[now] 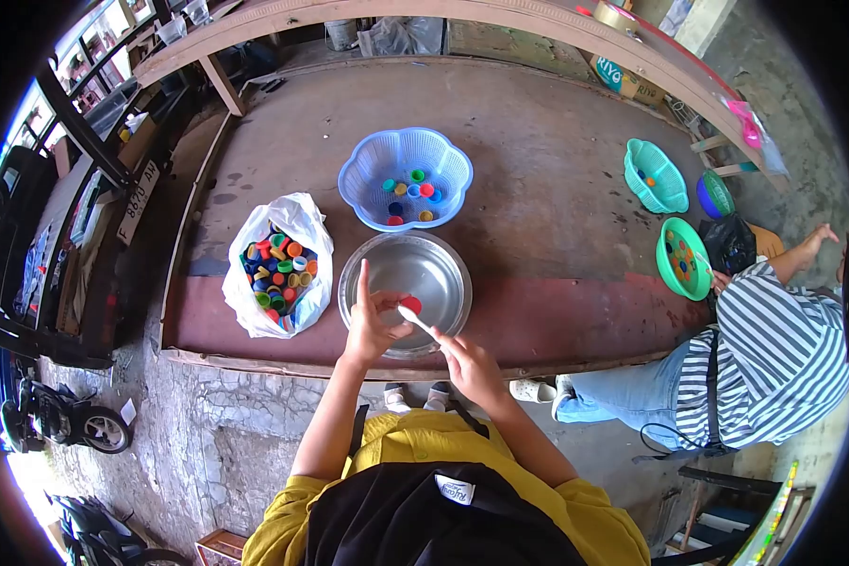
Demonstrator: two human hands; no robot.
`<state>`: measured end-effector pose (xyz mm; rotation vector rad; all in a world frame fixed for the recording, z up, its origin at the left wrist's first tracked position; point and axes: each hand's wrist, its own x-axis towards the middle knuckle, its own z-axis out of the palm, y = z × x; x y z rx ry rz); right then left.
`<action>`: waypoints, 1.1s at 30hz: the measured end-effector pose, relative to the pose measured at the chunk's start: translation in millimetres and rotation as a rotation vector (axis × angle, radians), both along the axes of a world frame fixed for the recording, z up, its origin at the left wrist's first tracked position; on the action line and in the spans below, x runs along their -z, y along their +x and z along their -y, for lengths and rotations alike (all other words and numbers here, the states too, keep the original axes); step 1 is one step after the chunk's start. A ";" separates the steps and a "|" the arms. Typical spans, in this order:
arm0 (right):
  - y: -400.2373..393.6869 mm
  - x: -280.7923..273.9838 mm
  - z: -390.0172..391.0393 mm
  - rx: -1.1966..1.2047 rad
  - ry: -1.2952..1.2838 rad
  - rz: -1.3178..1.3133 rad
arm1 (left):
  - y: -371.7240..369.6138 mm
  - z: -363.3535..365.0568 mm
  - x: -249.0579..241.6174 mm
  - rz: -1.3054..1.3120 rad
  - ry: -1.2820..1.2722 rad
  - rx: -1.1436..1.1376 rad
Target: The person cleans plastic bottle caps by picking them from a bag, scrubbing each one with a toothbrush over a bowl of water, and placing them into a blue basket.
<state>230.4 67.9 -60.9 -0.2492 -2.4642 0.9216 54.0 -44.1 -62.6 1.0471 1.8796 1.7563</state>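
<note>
Head view, looking down over your work platform (557, 141). Your left hand (373, 325) pinches a red bottle cap (411, 305) over the near rim of the steel bowl (387, 274); fingers closed on it. Your right hand (467, 363) grips a thin white tool (415, 319), its tip touching or just beside the cap; exact contact cannot be told at this size.

Progress, judged from how things lie: the white bag (283, 264) to the left of the bowl is well filled with mixed-colour caps, so most of the stock looks unprocessed. The blue basket (406, 174) beyond the bowl holds only a scattering of caps. The steel bowl looks bare apart from the cap held over it. Reading: early in the run, one cap in hand, a few done, many left.

A seated person in a striped top (774, 349) works at the right with green baskets (684, 259); their hands are separate from yours.
</note>
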 end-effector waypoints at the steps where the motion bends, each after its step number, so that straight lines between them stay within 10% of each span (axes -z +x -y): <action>1: -2.4 0.1 -3.7 0.062 0.005 0.060 | -0.3 -0.4 0.4 0.021 -0.011 -0.001; 33: 7.2 4.6 -9.4 0.093 -0.014 0.082 | 6.6 -8.1 -0.6 0.114 -0.001 0.002</action>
